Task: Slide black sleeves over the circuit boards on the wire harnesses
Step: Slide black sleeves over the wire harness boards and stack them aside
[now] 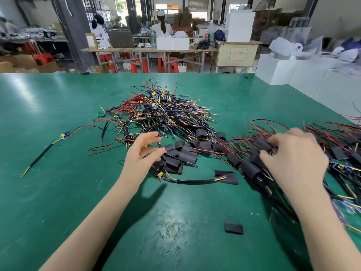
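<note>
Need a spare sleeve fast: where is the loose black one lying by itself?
In the head view, the lone black sleeve lies flat on the green table, near-right of centre, between the forearms.

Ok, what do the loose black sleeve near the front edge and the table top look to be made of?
The loose black sleeve looks like thin, matte, flexible tubing, perhaps heat-shrink plastic or fabric: it lies pressed flat and gives no glare. The table top looks like a smooth green rubber or vinyl mat: it shows soft sheen, scuffs and a worn pale patch.
</note>
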